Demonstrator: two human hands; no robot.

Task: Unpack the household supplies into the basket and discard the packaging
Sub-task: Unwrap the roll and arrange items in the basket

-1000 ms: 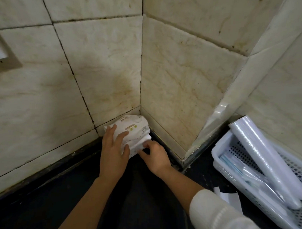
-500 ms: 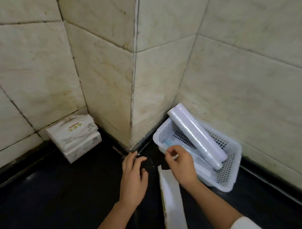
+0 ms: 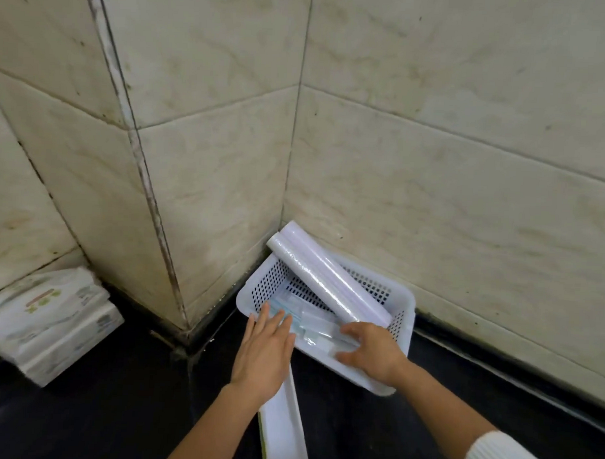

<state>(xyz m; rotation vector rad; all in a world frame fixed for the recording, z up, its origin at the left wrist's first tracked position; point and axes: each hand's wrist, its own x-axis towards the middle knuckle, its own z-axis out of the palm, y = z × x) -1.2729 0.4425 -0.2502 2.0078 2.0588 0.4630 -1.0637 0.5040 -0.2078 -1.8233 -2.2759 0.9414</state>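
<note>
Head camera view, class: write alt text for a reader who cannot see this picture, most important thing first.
Two bare hands reach into a white perforated basket on a dark counter in a tiled corner: the left hand flat and open at its near rim, the right hand on clear-wrapped items inside. A long wrapped roll leans across the basket; stacked tissue packs sit far left.

The white perforated plastic basket [image 3: 403, 303] sits jammed into the tiled wall corner [image 3: 290, 181], so no way in from behind. A long white plastic-wrapped roll [image 3: 326, 281] slants across its back half, blocking that side. Both hands crowd the near rim: left hand [image 3: 264, 353], right hand [image 3: 372, 352]. A flat white package [image 3: 282, 424] covers the dark counter [image 3: 117, 394] below; stacked white tissue packs [image 3: 47, 318] fill the far left. Between them, open counter.
</note>
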